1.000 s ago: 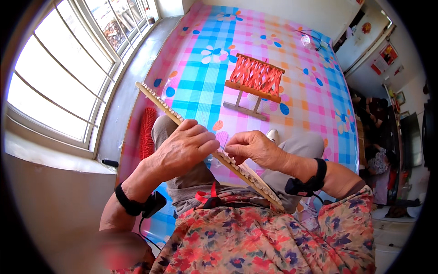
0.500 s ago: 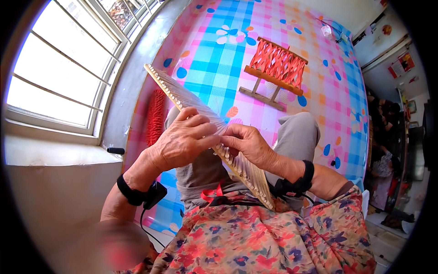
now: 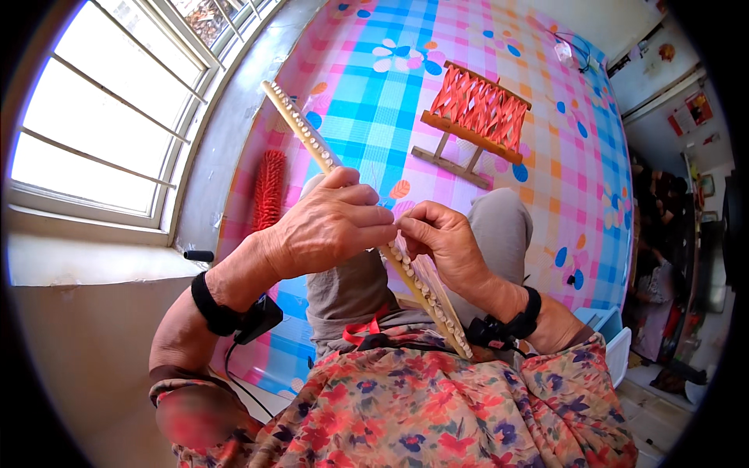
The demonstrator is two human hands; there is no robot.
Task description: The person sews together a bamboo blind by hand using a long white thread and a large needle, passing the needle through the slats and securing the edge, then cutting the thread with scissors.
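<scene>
A long pale wooden frame (image 3: 300, 129) slants across my lap, from the upper left down to my waist. A row of small round whitish pieces lines its narrow edge. Pale threads show along its right side, near my knee. My left hand (image 3: 331, 226) is closed around the middle of the frame, its fingers covering part of the edge. Just right of it, my right hand (image 3: 446, 243) pinches with thumb and index finger at the frame's edge. What lies between those fingertips is too small to make out.
Ahead stands a wooden rack (image 3: 480, 109) wound with red strips, on a checked, flowered sheet (image 3: 374, 117). A red bristly roll (image 3: 269, 191) lies by the window ledge (image 3: 226, 117). Light-blue plastic bins (image 3: 616, 343) stand at my right. A cable (image 3: 576, 51) lies far right.
The frame has turned nearly edge-on, so its threaded face shows far less. Its upper end has risen slightly. My right hand has shifted a little right and up, still pinching.
</scene>
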